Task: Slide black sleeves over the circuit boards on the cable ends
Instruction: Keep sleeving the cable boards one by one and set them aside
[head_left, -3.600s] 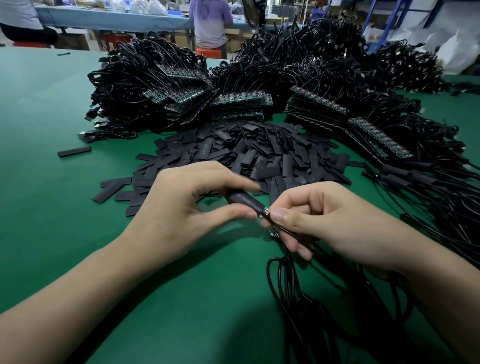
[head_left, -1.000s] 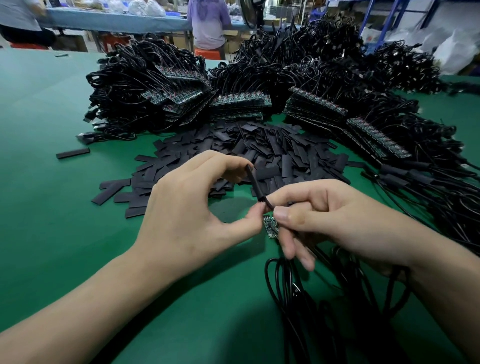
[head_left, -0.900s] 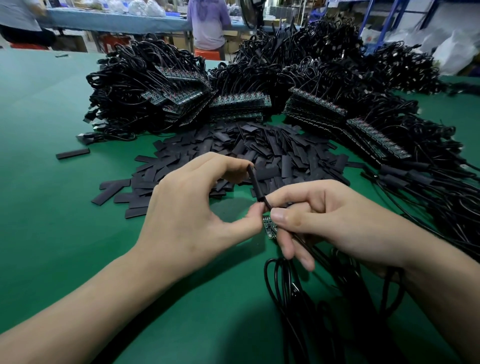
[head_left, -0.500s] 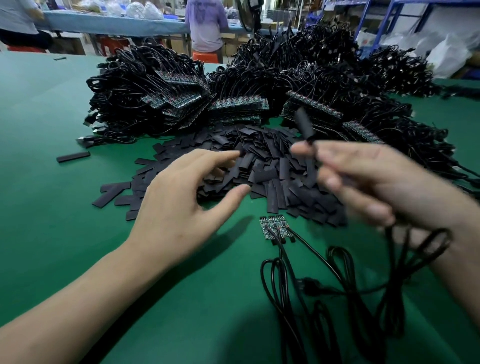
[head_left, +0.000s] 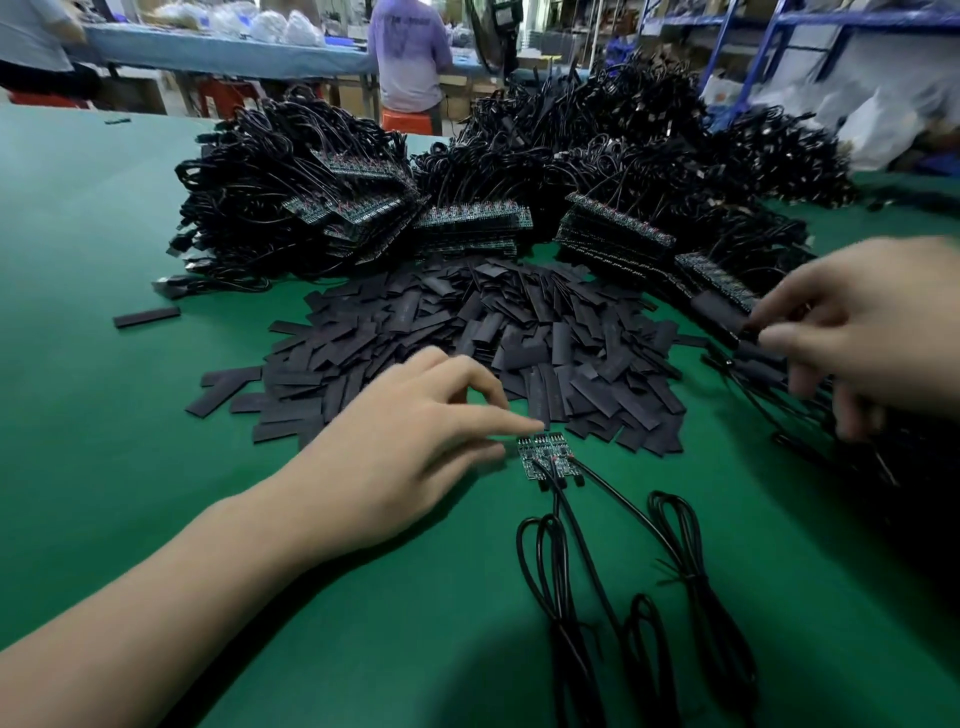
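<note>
Black-sleeved cable end (head_left: 719, 313), pinched by our right hand (head_left: 872, 332), shifts to 2 o'clock; slack-fingered left hand (head_left: 405, 457) touches bare green circuit boards (head_left: 543, 457).

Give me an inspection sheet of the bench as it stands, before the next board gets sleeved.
Surface: green table, matte.
Job's things: black sleeves heaped mid-table; bare circuit boards side by side in front of the heap; sleeved ends laid at the right.
Clutter: one stray sleeve lying apart, left of the heap.
Grippers: left hand holds nothing, index fingertip at the boards' left edge; right hand blurred at the sleeved ends, grip cannot be told.
Cables: coiled cables run from the boards toward the camera; cable bundles with stacked boards behind the heap.
Surroundings: person at a blue-covered table; blue racking.
</note>
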